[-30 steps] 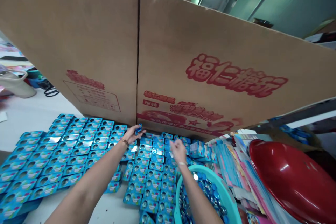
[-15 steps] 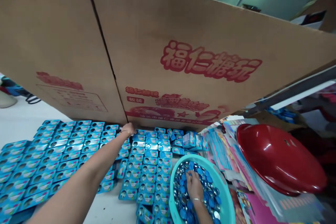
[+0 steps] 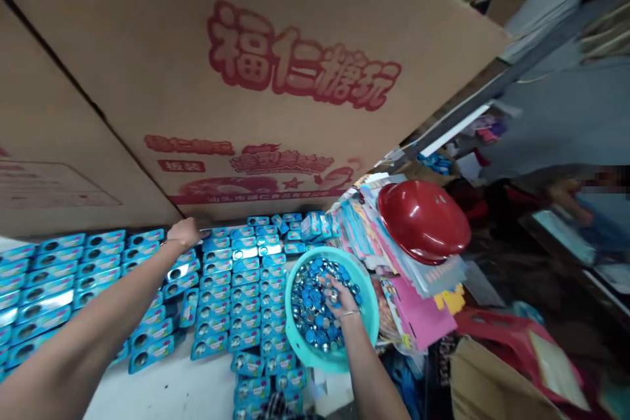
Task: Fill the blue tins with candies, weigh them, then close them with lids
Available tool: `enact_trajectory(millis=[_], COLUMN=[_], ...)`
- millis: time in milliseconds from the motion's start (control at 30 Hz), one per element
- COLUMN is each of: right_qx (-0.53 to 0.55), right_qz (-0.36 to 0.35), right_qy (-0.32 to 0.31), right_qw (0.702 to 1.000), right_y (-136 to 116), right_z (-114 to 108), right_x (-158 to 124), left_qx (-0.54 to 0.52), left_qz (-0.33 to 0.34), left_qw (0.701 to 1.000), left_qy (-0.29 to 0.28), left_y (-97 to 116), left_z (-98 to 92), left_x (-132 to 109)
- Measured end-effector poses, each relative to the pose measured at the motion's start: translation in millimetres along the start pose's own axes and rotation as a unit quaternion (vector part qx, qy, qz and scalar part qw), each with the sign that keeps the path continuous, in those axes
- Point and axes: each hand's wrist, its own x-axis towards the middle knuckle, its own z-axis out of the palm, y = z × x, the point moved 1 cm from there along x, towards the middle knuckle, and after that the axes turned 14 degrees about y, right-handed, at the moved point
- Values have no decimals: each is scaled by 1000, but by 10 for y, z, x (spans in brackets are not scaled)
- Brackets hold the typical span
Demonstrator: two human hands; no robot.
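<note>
My left hand [image 3: 184, 233] is at the far end of the rows of blue boxes [image 3: 211, 298], close against the cardboard. Its fingers are curled, and whatever they hold is hidden behind the hand. Many of these boxes have a round opening on top; those in the middle rows show a silvery round piece inside. On the right stands a turquoise basin [image 3: 371, 315], full of small blue and silver round pieces [image 3: 315, 321]. My right hand [image 3: 340, 295] is over the basin, palm turned up, its fingers curled around a few small silver round pieces.
Large cardboard cartons [image 3: 275, 111] with red print wall off the back of the white table [image 3: 162, 387]. Right of the basin lie stacked printed sheets [image 3: 359, 230] with a red bowl [image 3: 426, 220] on top. An open carton [image 3: 492, 380] sits at the lower right.
The view has swung right, bringing more of the right side into sight. My right hand has turned from reaching down among the pieces to palm up. My left hand remains at the far end of the boxes.
</note>
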Motion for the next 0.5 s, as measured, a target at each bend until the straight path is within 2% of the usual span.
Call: enact_trajectory(millis=[100,200,233,267,300,333,367,400,433,500], right_qx=[-2,-17,-26,-36,-49,-66,-87,-113,-142,-212], right_qz=[-15,-33,-40,-48,-56,-64,-73,-81,-90,-109], right_qy=[-31,-66,-79,-93,-109,-125,-142,-160,-179,-217], right_qw=[999,997,996,994,991,988,983,977,969,947], right_y=[-71,-136,-158,-179,-200,-220,-235,-244,-242,-194], right_z=[-32,38,93,165,254,358,478,614,765,1111], right_x=[-99,-227,-269,-310,-349,-386,-419,-447,-469,-494], left_qx=[-118,-296,-466,-598,-675,-713,-734,-744,-749,-750], left_qz=[1,-36,-114,-193,-258,-310,-341,-364,-380,-400], left_qw=[993,954,875,770,677,610,565,536,518,502], left_qy=[17,-19,-68,-109,-143,-155,-162,-164,-161,-161], left_y=[-88,-257,-325,-394,-459,-522,-579,-629,-674,-751], left_z=[-113,-72,-12,62,144,228,306,377,436,516], left_x=[-338,-909,-1139,-1376,-1609,-1828,-2026,-2197,-2339,-2533])
